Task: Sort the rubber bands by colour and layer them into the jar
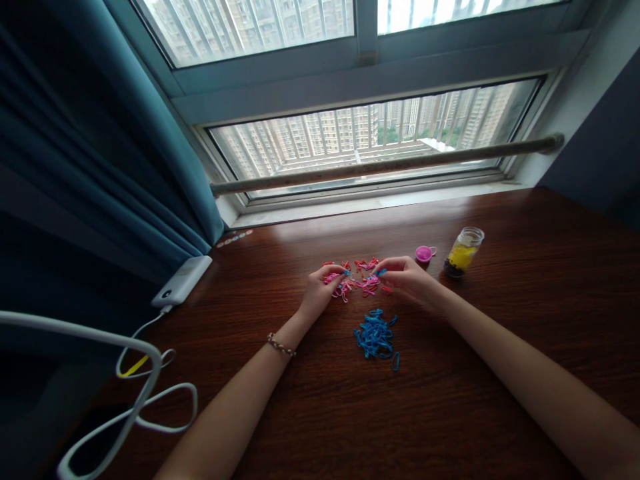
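Observation:
Small rubber bands lie on the brown table. Pink and red bands (370,285) are spread in a loose pile between my two hands. Closer to me sits a separate heap of blue rubber bands (375,335), with one band lying just off its right side. My left hand (320,288), a braided bracelet on its wrist, pinches a bit of blue band at the left side of the mixed pile. At the pile's right side my right hand (407,277) also has blue between thumb and forefinger, apparently a rubber band.
A clear jar (464,252) with yellow and dark contents stands at the right, beside a pink lid (423,254). At the left a white power bank (183,280) lies by the curtain, its white cable (150,347) looping toward me. A window and rail (390,164) border the table's back.

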Action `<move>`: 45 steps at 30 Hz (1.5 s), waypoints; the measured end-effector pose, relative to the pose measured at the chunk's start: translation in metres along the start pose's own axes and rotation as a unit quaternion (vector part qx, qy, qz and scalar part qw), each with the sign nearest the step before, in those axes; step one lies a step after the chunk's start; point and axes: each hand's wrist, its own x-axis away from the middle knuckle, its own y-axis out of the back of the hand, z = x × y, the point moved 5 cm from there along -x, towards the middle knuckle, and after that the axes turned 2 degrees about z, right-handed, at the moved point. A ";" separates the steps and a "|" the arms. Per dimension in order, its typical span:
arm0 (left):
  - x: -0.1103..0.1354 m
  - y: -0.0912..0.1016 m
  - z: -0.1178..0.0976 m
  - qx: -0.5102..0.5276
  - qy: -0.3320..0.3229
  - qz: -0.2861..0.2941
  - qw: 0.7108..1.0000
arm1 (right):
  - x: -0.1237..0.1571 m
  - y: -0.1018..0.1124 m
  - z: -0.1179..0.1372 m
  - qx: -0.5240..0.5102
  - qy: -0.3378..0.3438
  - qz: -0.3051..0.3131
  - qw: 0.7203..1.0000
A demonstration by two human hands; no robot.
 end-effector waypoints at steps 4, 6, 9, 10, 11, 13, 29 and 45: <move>-0.002 -0.001 0.001 0.052 0.028 0.014 0.998 | 0.016 -0.025 0.002 0.116 -0.112 0.282 0.946; -0.002 -0.002 -0.001 0.078 0.043 0.021 0.996 | 0.020 -0.031 0.003 0.141 -0.129 0.329 0.925; 0.001 -0.005 -0.009 0.092 0.047 0.036 0.994 | 0.013 -0.031 0.007 0.129 -0.101 0.243 0.956; 0.003 -0.008 -0.014 0.089 0.041 0.044 0.994 | 0.009 -0.029 0.008 0.118 -0.081 0.190 0.971; 0.005 -0.010 -0.019 0.085 0.033 0.054 0.994 | 0.007 -0.027 0.009 0.103 -0.060 0.138 0.983; 0.010 -0.015 -0.030 0.079 0.017 0.071 0.994 | 0.003 -0.026 0.011 0.067 -0.024 0.066 0.995; 0.023 -0.038 -0.051 0.317 0.090 0.227 0.916 | 0.001 0.004 0.011 -0.092 -0.041 -0.021 0.995; 0.001 0.003 -0.025 -0.081 -0.039 0.033 0.995 | 0.010 -0.015 0.008 0.159 -0.062 0.197 0.965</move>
